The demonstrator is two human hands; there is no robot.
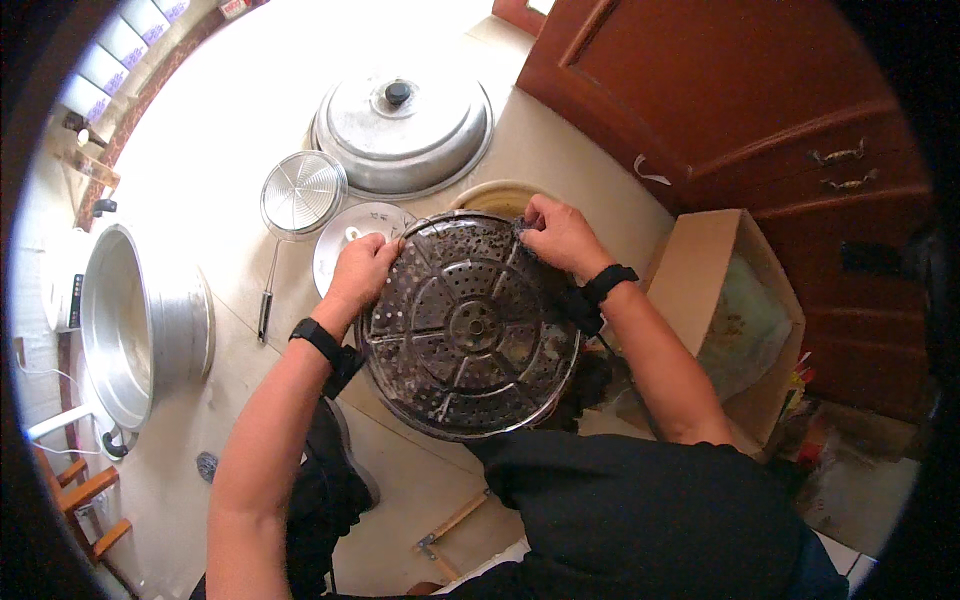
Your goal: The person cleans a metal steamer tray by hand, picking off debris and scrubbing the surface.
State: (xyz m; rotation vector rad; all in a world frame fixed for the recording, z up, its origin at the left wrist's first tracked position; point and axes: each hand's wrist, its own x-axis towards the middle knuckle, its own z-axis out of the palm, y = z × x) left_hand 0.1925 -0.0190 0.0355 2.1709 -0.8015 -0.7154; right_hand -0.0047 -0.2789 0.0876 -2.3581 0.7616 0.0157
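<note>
A round metal steamer tray (pixel 475 321), pierced with small holes and darkly stained, is held tilted in front of me. My left hand (pixel 367 266) grips its upper left rim. In my right hand (pixel 562 232) a grey wire scouring pad (pixel 523 231) is pinched against the tray's upper right edge. Beyond the tray a yellowish basin (pixel 502 193) is partly hidden. A pale plate (pixel 352 232) with dark marks lies on the floor behind my left hand, and something small and white rests on it.
A domed aluminium lid (pixel 405 139) and a wire skimmer (pixel 304 191) lie on the floor (pixel 255 390) ahead. A large aluminium pot (pixel 176 322) lies tipped at left, near another scouring pad (pixel 207 466). To the right are a cardboard box (pixel 690 277) and a wooden door (pixel 712 90).
</note>
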